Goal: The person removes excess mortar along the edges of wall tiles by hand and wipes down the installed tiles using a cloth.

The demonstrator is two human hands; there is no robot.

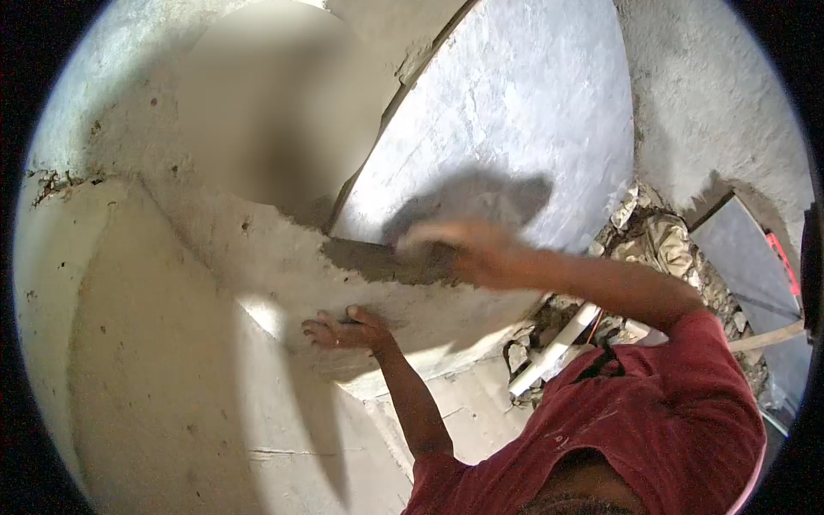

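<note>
My right hand (pixel 459 249) is smeared by motion at the lower edge of a grey-white slab (pixel 515 94). It is over a strip of dark, wet-looking mortar (pixel 365 260) along the joint between slab and wall. Whether it holds anything is not visible. Lower and to the left, my left hand (pixel 348 329) is open, fingers apart, close to the pale plastered surface (pixel 300 257) below the mortar. A dark smudge shows at its thumb and palm; I cannot tell if something lies there.
A white pipe (pixel 554 350) lies among rubble (pixel 661 245) at the right. Beyond it, a grey panel (pixel 747 249) leans by the wall with a red object (pixel 783 262) on its edge. A wooden strip (pixel 768 336) crosses near my shoulder. One round area at upper left is blurred out.
</note>
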